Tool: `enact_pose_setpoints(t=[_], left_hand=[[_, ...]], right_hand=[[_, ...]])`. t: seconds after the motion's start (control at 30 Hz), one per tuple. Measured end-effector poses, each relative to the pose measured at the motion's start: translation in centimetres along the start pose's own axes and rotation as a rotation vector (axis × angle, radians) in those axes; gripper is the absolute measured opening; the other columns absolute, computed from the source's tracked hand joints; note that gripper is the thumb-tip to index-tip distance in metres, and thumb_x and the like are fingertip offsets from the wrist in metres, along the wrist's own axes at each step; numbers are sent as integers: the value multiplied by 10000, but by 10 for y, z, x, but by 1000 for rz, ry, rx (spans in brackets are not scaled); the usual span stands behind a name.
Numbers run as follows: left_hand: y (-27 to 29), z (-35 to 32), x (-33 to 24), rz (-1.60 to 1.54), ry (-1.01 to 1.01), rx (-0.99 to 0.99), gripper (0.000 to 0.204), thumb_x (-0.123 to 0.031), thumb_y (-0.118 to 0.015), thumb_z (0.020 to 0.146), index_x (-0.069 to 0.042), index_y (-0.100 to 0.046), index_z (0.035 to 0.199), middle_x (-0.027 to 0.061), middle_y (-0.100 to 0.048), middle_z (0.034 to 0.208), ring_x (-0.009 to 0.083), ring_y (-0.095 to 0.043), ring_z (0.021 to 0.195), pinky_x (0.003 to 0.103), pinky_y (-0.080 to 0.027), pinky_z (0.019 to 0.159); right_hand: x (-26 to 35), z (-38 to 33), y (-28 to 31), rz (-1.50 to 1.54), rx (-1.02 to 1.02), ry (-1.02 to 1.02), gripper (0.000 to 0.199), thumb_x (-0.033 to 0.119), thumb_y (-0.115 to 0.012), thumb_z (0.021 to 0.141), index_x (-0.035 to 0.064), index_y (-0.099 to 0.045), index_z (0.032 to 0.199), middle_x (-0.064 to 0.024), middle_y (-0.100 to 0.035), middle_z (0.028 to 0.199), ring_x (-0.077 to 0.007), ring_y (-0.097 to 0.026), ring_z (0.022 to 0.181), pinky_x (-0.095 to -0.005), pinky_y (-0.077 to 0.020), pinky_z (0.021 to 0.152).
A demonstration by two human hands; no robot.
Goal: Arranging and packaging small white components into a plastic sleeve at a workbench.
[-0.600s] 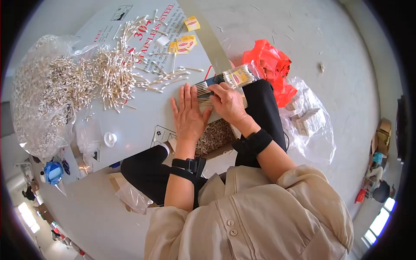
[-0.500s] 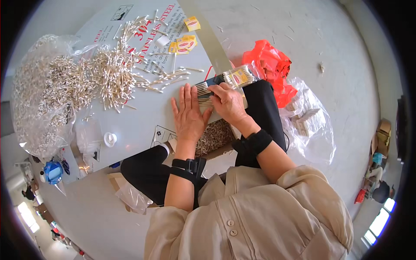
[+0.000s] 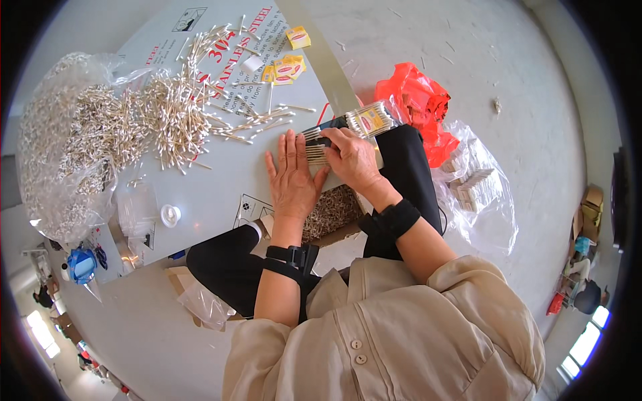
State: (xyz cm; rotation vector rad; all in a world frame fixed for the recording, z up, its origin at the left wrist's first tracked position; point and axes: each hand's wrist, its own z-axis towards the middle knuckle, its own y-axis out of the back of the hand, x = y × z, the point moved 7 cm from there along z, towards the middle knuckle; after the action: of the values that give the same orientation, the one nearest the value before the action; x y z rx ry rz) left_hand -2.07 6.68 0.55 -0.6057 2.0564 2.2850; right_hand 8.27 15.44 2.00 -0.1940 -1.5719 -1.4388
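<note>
My left hand [image 3: 292, 177] lies flat near the table's edge, its straight fingers beside a row of cotton swabs [image 3: 315, 155]. From the other side, my right hand [image 3: 354, 160] bends over the ends of this row, fingers curled and closed; what sits under its fingertips is hidden. A narrow dark gap or strip shows between two groups of swabs, just above the row. Beyond the right hand lies a clear pack of cotton swabs [image 3: 370, 120] with a yellow label. Loose swabs [image 3: 257, 123] are scattered ahead of my left hand.
A big pile of swabs [image 3: 175, 120] spills from a clear bag [image 3: 50, 154] at left. Yellow cards [image 3: 289, 69] lie on the table. Below its edge is a box of swabs [image 3: 331, 214]. A red bag [image 3: 416, 100] and a clear bag [image 3: 491, 200] lie at right.
My right hand has shifted very slightly, and more of the lower swab row and the dark gap shows between my hands. My left hand stays in place.
</note>
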Motion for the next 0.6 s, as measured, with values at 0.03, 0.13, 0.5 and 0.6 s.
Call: enact_pose_setpoints(t=[0.03, 0.13, 0.5, 0.6], left_hand=[[0, 0, 0, 2, 1, 3, 794, -483, -589, 891, -28, -311, 1480, 155, -266, 1562, 294, -210, 1466, 546, -115, 1174], [0, 0, 0, 1, 4, 11, 802, -480, -595, 888, -31, -302, 1485, 153, -262, 1565, 292, -205, 1468, 545, -113, 1175], [-1, 0, 0, -10, 3, 16, 809, -471, -602, 886, -35, -289, 1491, 147, -248, 1571, 291, -193, 1472, 544, -105, 1177], [-1, 0, 0, -13, 6, 17, 805, -474, -599, 888, -34, -293, 1489, 146, -249, 1570, 290, -195, 1471, 544, -107, 1177]], right_hand=[[0, 0, 0, -4, 2, 0, 298, 87, -657, 785, 95, -654, 1083, -105, -640, 869, -315, -649, 758, -391, -521, 663], [-1, 1, -1, -18, 8, -1, 301, 91, -657, 785, 97, -655, 1086, -103, -639, 868, -315, -648, 755, -393, -521, 662], [-1, 2, -2, -52, 8, -2, 306, 94, -660, 776, 107, -661, 1081, -93, -633, 847, -308, -645, 745, -401, -519, 656], [-1, 2, 0, -44, -5, 7, 304, 92, -659, 773, 110, -665, 1077, -90, -630, 839, -305, -646, 746, -401, -519, 655]])
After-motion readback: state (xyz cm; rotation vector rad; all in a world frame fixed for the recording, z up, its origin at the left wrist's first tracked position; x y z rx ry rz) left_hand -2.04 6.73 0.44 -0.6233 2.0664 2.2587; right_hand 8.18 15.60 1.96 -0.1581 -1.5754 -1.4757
